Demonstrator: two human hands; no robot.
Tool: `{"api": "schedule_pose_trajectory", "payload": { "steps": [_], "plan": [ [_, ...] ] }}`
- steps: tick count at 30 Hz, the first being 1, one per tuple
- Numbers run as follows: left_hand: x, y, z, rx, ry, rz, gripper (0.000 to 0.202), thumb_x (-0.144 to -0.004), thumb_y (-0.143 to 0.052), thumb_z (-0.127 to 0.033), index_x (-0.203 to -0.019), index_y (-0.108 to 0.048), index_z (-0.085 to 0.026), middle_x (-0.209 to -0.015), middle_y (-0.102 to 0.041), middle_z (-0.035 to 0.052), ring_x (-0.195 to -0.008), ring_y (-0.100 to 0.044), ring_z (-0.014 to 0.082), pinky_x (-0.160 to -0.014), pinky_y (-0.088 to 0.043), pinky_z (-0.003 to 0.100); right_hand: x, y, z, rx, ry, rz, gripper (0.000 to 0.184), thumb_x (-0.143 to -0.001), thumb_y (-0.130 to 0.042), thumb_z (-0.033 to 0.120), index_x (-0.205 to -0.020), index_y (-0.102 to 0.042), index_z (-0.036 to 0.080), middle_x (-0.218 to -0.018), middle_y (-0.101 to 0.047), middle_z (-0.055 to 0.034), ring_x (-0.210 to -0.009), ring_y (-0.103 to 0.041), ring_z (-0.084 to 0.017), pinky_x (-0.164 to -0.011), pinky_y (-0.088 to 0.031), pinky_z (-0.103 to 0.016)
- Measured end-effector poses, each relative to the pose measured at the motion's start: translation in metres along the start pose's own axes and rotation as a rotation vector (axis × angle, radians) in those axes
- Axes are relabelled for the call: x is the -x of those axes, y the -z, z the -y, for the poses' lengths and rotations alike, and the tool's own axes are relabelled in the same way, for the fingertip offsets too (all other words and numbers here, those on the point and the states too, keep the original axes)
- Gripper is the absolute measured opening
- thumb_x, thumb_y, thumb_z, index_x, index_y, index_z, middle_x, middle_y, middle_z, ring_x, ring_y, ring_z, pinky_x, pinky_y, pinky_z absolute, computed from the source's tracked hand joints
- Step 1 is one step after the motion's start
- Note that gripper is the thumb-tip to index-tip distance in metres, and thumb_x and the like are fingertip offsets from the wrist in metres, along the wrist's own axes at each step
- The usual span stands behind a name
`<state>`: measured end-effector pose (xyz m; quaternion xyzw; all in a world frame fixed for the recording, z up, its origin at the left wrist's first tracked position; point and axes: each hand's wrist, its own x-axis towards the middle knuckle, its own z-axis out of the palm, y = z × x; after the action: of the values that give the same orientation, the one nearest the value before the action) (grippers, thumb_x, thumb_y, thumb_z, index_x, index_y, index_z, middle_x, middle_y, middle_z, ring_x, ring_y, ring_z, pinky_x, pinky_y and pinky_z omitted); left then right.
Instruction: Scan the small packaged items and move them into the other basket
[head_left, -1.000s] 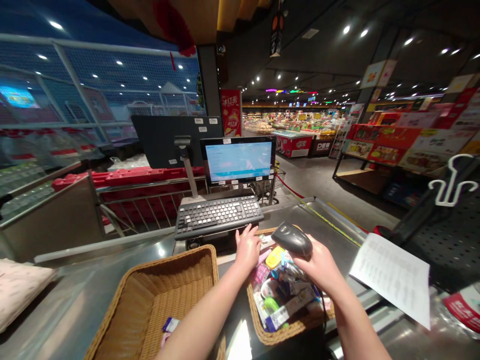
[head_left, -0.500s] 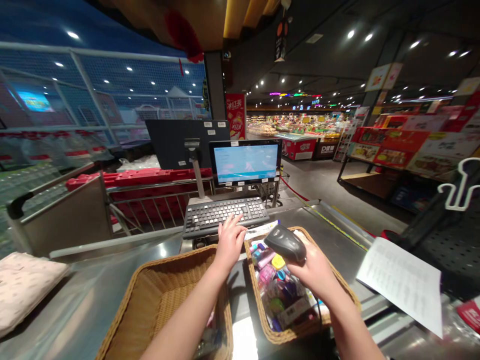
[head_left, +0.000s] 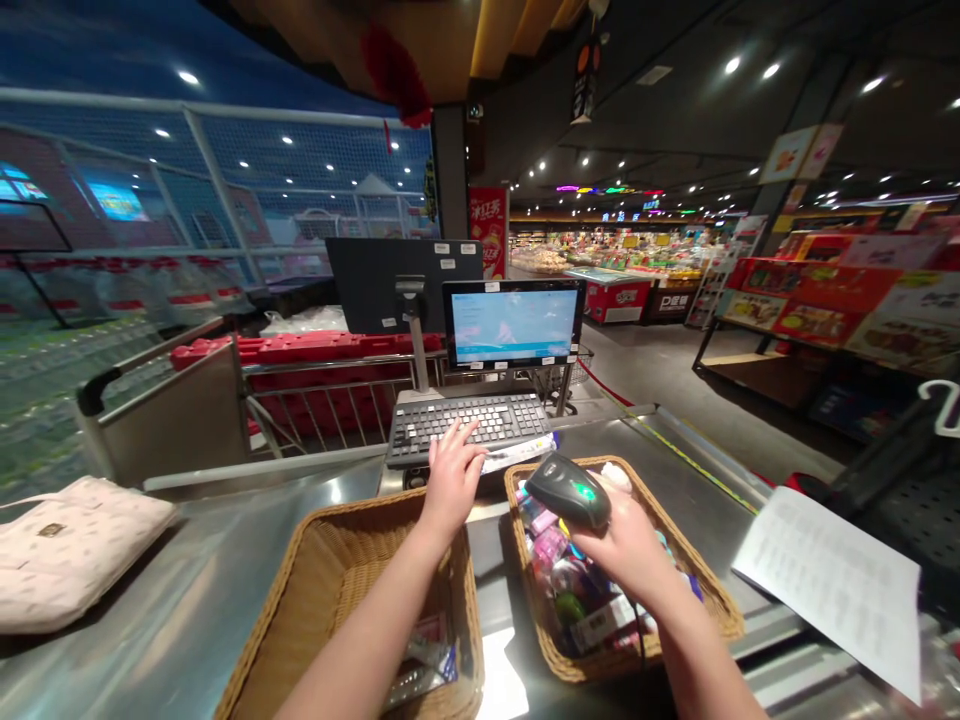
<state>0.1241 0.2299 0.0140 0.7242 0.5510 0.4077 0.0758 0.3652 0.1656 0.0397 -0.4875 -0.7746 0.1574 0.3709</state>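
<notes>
My left hand (head_left: 452,470) rests with fingers spread over the front of a black keyboard (head_left: 420,425). In my right hand (head_left: 626,535) is a black barcode scanner (head_left: 566,490), a green light glowing on its top. It hovers over a wicker basket (head_left: 551,660) packed with small colourful packages. A long white package (head_left: 519,453) lies between the keyboard and this basket. Under my left forearm stands a second wicker basket (head_left: 300,560), with a few packaged items (head_left: 431,660) at its near end, partly hidden by the arm.
Behind the keyboard stands a lit screen (head_left: 516,325), with a second monitor (head_left: 397,285) turned away. A pale pink bag (head_left: 82,550) lies on the metal counter at left. Printed paper (head_left: 832,590) lies at right. A metal cart (head_left: 169,400) is beyond the counter.
The view has shifted left, so everything sits further right. A green light now shows on the scanner. My left hand has slid slightly towards the left part of the keyboard.
</notes>
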Motion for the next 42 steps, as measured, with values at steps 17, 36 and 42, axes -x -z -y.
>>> {"api": "schedule_pose_trajectory", "payload": {
  "steps": [17, 36, 42],
  "plan": [
    [0.018, 0.032, 0.02, -0.07, 0.046, -0.02, 0.026, -0.093, -0.042, -0.026, -0.082, -0.065, -0.023, -0.144, -0.053, 0.0035, -0.145, -0.03, 0.0278, -0.115, -0.019, 0.064, -0.007, -0.023, 0.014, -0.049, 0.003, 0.042, 0.037, -0.073, -0.059, 0.018, -0.11, -0.064, 0.019, -0.111, -0.068, -0.0105, -0.107, -0.061, -0.03, -0.092, -0.048, -0.046],
    [0.084, 0.074, 0.085, -0.178, 0.185, 0.113, 0.027, -0.093, -0.043, -0.027, -0.082, -0.066, -0.022, -0.143, -0.054, 0.0056, -0.144, -0.031, 0.0284, -0.114, -0.019, 0.065, -0.015, -0.06, 0.039, -0.108, 0.073, 0.159, 0.042, -0.071, -0.059, 0.014, -0.112, -0.061, 0.019, -0.116, -0.067, -0.009, -0.109, -0.06, -0.028, -0.096, -0.046, -0.041],
    [0.107, 0.076, 0.102, -0.193, 0.258, 0.239, 0.026, -0.092, -0.044, -0.027, -0.082, -0.068, -0.022, -0.143, -0.054, 0.0046, -0.145, -0.029, 0.0295, -0.114, -0.015, 0.068, -0.016, -0.071, 0.045, -0.118, 0.093, 0.215, 0.034, -0.07, -0.059, 0.014, -0.103, -0.062, 0.019, -0.109, -0.068, -0.0075, -0.103, -0.061, -0.027, -0.091, -0.047, -0.039]
  ]
}}
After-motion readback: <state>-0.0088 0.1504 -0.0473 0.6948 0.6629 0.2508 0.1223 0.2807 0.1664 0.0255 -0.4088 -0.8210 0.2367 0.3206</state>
